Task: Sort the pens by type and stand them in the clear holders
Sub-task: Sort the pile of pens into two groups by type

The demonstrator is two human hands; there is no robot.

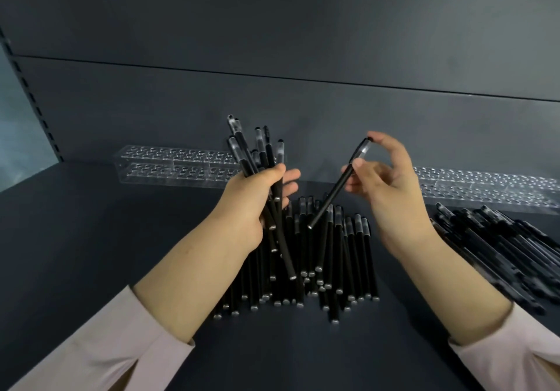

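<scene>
Our worry starts with the left hand, its fingers curled tight round a splayed bundle of matte black pens with frosted caps. The barrels sit at uneven heights, and we judge that any slackening would let one slide onto the heap of like black pens lying midway along the dark grey shelf. The right hand pinches a single black pen near its capped end between thumb and fingers, the rest loosely spread. So light a hold could let it swivel, or the cap pull off. The left clear perforated holder and the right clear perforated holder stand along the shelf's rear edge, beyond the heap, so a reaching pale sleeve could scatter it. No pen stands in the holes we can see. The left holder's right end is hidden behind the bundle. The right holder and a blurred pile of dark pens near the shelf's right edge are cut off, and we cannot tell their type.
</scene>
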